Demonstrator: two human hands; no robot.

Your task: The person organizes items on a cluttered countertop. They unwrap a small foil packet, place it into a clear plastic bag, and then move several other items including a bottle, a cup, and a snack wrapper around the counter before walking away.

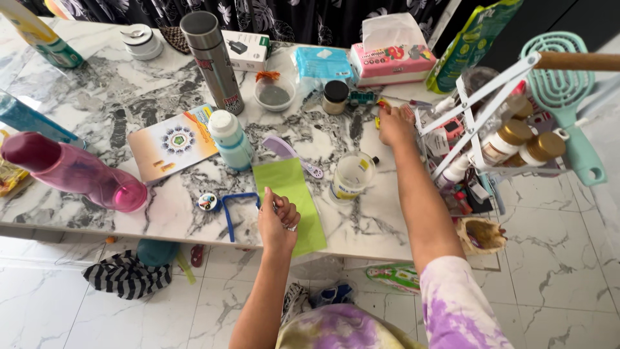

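— So, where are the hands right now?

— Left hand (278,220) rests on the green sheet (294,200) at the near edge of the counter (110,97), fingers curled loosely over a small silvery thing I can't make out. Right hand (394,125) is stretched out to the far side, fingertips pinched on a small yellow item (380,105) just beside the wire rack (478,129); what it is stays too small to tell.

— How would you handle that well?

— I'd say press the sheet flat with the left so it doesn't slide off the edge. On the right, lift the little item straight up: the white jar (352,176) sits under the forearm and the dark-lidded jar (335,97) is near the wrist, so a low sweep could knock either.

— Anything else close?

— A pale blue bottle (230,139) and a purple comb (290,154) lie just beyond the sheet.
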